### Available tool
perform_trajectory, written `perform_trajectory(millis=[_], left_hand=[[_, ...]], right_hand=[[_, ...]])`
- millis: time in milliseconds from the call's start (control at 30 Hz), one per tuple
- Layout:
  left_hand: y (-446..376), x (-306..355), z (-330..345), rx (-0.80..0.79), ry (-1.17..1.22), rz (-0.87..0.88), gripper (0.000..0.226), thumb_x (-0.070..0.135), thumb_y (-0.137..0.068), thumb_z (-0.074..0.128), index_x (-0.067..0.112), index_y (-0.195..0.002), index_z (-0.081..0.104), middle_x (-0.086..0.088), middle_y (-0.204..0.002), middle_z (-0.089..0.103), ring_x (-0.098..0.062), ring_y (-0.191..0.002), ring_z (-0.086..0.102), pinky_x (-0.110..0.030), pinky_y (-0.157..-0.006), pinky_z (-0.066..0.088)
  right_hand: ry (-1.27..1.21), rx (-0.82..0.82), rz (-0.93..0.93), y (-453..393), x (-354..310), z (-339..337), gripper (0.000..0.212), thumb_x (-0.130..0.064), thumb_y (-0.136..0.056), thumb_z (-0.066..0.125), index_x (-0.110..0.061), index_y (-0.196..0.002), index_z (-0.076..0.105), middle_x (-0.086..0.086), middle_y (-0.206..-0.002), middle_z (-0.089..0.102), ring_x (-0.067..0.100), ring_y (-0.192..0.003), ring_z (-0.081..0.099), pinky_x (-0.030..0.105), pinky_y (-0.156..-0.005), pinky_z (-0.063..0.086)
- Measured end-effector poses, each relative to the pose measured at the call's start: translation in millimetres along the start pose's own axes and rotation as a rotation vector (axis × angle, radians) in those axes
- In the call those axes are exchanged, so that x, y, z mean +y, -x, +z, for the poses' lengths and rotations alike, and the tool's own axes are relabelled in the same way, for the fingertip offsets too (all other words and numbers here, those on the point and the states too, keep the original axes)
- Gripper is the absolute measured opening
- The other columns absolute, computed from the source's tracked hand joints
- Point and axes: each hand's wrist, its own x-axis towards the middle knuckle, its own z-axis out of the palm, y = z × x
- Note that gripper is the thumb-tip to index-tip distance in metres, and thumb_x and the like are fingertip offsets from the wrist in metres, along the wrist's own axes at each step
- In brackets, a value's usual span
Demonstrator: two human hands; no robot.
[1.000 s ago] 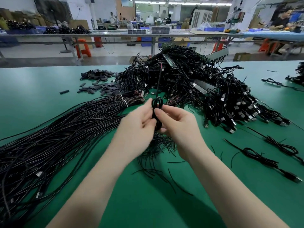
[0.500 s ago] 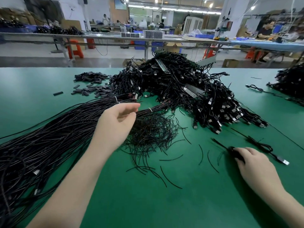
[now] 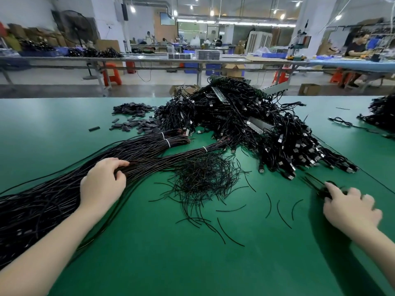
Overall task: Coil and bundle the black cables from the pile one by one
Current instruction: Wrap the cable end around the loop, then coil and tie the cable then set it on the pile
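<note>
Head view: best to tease a single strand free of the straight cable bundle (image 3: 70, 184) along the worktop (image 3: 192, 263) left edge before lifting; left hand (image 3: 102, 184) curled, grasping strands there; right hand (image 3: 350, 208) near the right edge, fingers bent over the coiled cable (image 3: 320, 189); grip uncertain.

On the green table (image 3: 192, 263), long straight black cables (image 3: 53, 195) fan across the frame's left; the heaped black coiled cables (image 3: 245, 124) sit upper centre, short black wire ties (image 3: 203, 176) before them.
</note>
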Motion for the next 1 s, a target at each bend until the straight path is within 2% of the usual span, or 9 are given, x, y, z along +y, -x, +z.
perform_trajectory(millis=[67, 200, 367, 567, 667, 733, 833, 933, 1000], left_hand=[[-3.9, -13.4, 4.3, -0.070, -0.102, -0.012, 0.033, 0.018, -0.090, 0.054, 0.027, -0.120, 0.066, -0.002, -0.138, 0.054, -0.026, -0.118, 0.055, -0.047, -0.090, 0.048], [-5.2, -34.6, 13.0, -0.243, -0.360, 0.009, 0.042, 0.035, -0.094, 0.054, 0.025, -0.135, 0.057, -0.002, -0.145, 0.048, -0.026, -0.128, 0.050, -0.044, -0.094, 0.046], [-10.5, -31.5, 30.5, -0.141, -0.434, 0.216, 0.030, 0.024, -0.087, 0.069, 0.013, -0.114, 0.072, -0.008, -0.118, 0.067, -0.032, -0.106, 0.063, -0.045, -0.077, 0.053], [-30.4, -19.5, 42.0, -0.240, -0.418, 0.066, 0.029, 0.025, -0.095, 0.060, 0.014, -0.121, 0.066, -0.010, -0.110, 0.066, -0.031, -0.101, 0.061, -0.042, -0.079, 0.054], [-39.6, -16.4, 37.6, -0.255, -0.398, 0.009, 0.018, 0.028, -0.092, 0.065, 0.021, -0.107, 0.071, -0.003, -0.104, 0.070, -0.025, -0.097, 0.063, -0.036, -0.077, 0.054], [-44.4, -21.2, 32.5, -0.246, -0.300, -0.017, 0.005, 0.030, -0.086, 0.072, 0.026, -0.090, 0.073, 0.003, -0.091, 0.072, -0.021, -0.089, 0.063, -0.032, -0.073, 0.051], [-56.9, -29.3, 20.0, -0.262, -0.009, -0.155, 0.011, 0.028, -0.082, 0.077, 0.029, -0.076, 0.068, 0.011, -0.077, 0.068, -0.015, -0.079, 0.062, -0.030, -0.074, 0.048], [-74.1, -23.1, 3.5, -0.187, 0.443, -0.334, 0.007, 0.019, -0.096, 0.059, 0.013, -0.096, 0.056, -0.009, -0.092, 0.073, -0.017, -0.067, 0.066, -0.032, -0.063, 0.051], [-82.6, -10.2, -14.4, -0.037, 0.558, -0.283, 0.007, 0.017, -0.100, 0.051, 0.014, -0.105, 0.047, -0.007, -0.090, 0.071, -0.009, -0.053, 0.063, -0.029, -0.053, 0.044]], right_hand=[[-0.056, -0.009, 0.002, -1.8, -5.0, -2.9, 0.044, -0.041, -0.101, 0.032, -0.038, -0.145, 0.031, 0.016, -0.142, 0.034, 0.039, -0.127, 0.030, 0.048, -0.100, 0.034], [-0.059, 0.069, 0.006, -1.3, -10.8, -8.8, 0.045, -0.042, -0.099, 0.040, -0.026, -0.141, 0.041, 0.021, -0.136, 0.041, 0.041, -0.121, 0.036, 0.046, -0.093, 0.039], [-0.272, 0.449, -0.407, 33.5, -67.8, -11.1, 0.044, -0.025, -0.083, 0.071, -0.013, -0.124, 0.062, 0.022, -0.115, 0.059, 0.042, -0.101, 0.050, 0.046, -0.078, 0.043], [-0.628, 0.344, -0.619, 85.2, -138.2, 10.6, 0.030, -0.020, -0.083, 0.072, -0.021, -0.113, 0.068, 0.006, -0.112, 0.059, 0.028, -0.108, 0.044, 0.036, -0.084, 0.031], [-0.709, 0.392, -0.620, 96.6, -143.7, 23.8, 0.028, -0.010, -0.079, 0.075, -0.019, -0.105, 0.071, 0.006, -0.109, 0.060, 0.029, -0.107, 0.045, 0.037, -0.086, 0.030], [-0.753, 0.417, -0.620, 97.8, -142.8, 29.1, 0.031, -0.009, -0.079, 0.074, -0.020, -0.107, 0.070, 0.004, -0.108, 0.058, 0.025, -0.108, 0.042, 0.036, -0.088, 0.029], [-0.789, 0.440, -0.626, 96.5, -140.4, 31.6, 0.034, -0.009, -0.080, 0.073, -0.020, -0.112, 0.067, 0.003, -0.107, 0.057, 0.022, -0.107, 0.039, 0.035, -0.092, 0.029], [-0.791, 0.418, -0.636, 98.4, -139.5, 33.9, 0.035, -0.006, -0.079, 0.074, -0.019, -0.111, 0.067, 0.005, -0.106, 0.058, 0.022, -0.107, 0.039, 0.037, -0.092, 0.031], [-0.799, 0.426, -0.617, 98.9, -140.3, 30.3, 0.036, -0.004, -0.079, 0.073, -0.017, -0.112, 0.067, 0.007, -0.106, 0.059, 0.026, -0.107, 0.042, 0.036, -0.093, 0.030]])
